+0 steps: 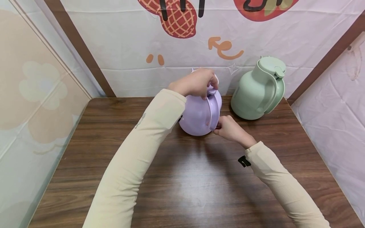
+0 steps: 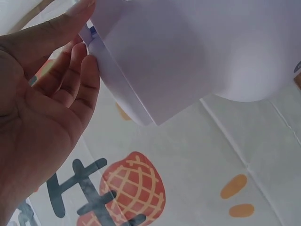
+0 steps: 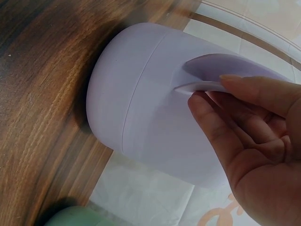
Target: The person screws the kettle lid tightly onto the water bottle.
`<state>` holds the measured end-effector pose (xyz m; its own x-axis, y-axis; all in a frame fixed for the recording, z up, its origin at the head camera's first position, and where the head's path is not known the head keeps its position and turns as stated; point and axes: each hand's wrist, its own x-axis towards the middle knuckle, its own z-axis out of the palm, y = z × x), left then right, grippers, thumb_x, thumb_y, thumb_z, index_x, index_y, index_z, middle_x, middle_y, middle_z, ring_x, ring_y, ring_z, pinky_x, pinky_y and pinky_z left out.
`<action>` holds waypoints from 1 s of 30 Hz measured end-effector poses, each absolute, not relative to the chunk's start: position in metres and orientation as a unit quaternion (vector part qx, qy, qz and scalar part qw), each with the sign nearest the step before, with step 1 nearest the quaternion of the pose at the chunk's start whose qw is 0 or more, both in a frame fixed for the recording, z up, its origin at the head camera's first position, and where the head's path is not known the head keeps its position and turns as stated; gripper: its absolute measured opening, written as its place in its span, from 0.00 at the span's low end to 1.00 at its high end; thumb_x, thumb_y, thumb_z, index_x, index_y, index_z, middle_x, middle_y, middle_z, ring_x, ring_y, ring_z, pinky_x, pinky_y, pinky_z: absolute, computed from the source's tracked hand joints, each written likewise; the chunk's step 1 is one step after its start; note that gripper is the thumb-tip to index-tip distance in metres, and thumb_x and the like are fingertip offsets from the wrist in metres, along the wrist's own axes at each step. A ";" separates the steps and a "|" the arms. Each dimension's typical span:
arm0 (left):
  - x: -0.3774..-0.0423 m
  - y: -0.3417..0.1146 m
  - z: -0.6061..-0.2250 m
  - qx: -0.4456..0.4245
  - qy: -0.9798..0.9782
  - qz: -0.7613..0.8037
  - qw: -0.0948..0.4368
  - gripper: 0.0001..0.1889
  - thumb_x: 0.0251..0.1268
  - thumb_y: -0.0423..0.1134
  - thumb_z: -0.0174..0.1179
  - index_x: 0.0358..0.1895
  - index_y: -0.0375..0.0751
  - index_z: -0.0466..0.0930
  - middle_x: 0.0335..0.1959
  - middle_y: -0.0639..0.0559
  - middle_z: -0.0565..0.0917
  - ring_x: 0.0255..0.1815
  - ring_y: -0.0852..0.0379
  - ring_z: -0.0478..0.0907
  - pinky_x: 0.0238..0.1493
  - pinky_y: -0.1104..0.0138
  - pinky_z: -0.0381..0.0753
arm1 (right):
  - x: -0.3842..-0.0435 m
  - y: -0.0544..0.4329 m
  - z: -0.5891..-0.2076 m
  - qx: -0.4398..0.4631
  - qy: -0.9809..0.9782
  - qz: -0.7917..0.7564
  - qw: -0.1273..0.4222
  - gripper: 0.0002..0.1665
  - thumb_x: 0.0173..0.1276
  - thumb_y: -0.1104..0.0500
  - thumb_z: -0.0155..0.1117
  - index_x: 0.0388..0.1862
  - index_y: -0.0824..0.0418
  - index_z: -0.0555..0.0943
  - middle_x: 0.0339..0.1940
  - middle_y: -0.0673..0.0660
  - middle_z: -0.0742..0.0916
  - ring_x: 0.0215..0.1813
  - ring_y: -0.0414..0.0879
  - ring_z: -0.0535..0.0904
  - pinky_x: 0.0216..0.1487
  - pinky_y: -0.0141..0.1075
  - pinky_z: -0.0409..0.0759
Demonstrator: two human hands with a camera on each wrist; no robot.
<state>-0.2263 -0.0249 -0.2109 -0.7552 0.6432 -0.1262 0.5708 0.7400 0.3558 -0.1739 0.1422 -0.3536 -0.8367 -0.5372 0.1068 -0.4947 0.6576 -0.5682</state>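
Observation:
A lilac thermos jug [image 1: 195, 115] stands on the wooden table [image 1: 182, 177] near the back wall, its handle [image 1: 214, 109] facing right and toward me. From above, my left hand [image 1: 198, 83] holds the jug's top, covering much of the lid. The left wrist view shows that thumb and the fingertips [image 2: 89, 70] at the edge of the lilac top. Lower down, my right hand [image 1: 230, 129] pinches the handle's bottom end. Its thumb lies on one side of the thin lilac edge [image 3: 202, 86] in the right wrist view, with the index finger on the other.
A green thermos jug [image 1: 251, 93] stands to the right of the lilac one, close to the back corner. Behind the table hangs a white cloth [image 1: 122, 47] with printed pictures. More printed cloth [image 1: 37, 104] lines the left side.

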 end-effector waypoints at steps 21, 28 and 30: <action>-0.217 -0.054 -0.225 0.239 0.940 0.240 0.044 0.21 0.59 0.28 0.52 0.58 0.33 0.65 0.42 0.43 0.75 0.43 0.51 0.70 0.49 0.64 0.66 | -0.172 0.140 -0.353 -0.269 0.912 -0.307 0.045 0.09 0.48 0.60 0.73 0.27 0.63 0.83 0.23 0.53 0.85 0.25 0.39 0.77 0.26 0.34 0.74; -0.211 -0.077 -0.245 0.111 0.966 0.231 0.043 0.12 0.63 0.31 0.43 0.40 0.30 0.75 0.38 0.41 0.78 0.41 0.47 0.73 0.42 0.61 0.72 | -0.171 0.139 -0.353 -0.260 0.916 -0.301 0.041 0.10 0.49 0.59 0.73 0.29 0.62 0.83 0.26 0.54 0.86 0.29 0.42 0.80 0.29 0.36 0.76; -0.210 -0.083 -0.255 0.094 0.969 0.218 0.065 0.10 0.62 0.32 0.43 0.31 0.32 0.74 0.30 0.42 0.76 0.33 0.48 0.72 0.34 0.62 0.71 | -0.171 0.139 -0.353 -0.256 0.918 -0.301 0.042 0.10 0.49 0.59 0.73 0.29 0.62 0.83 0.26 0.54 0.86 0.29 0.42 0.80 0.29 0.36 0.76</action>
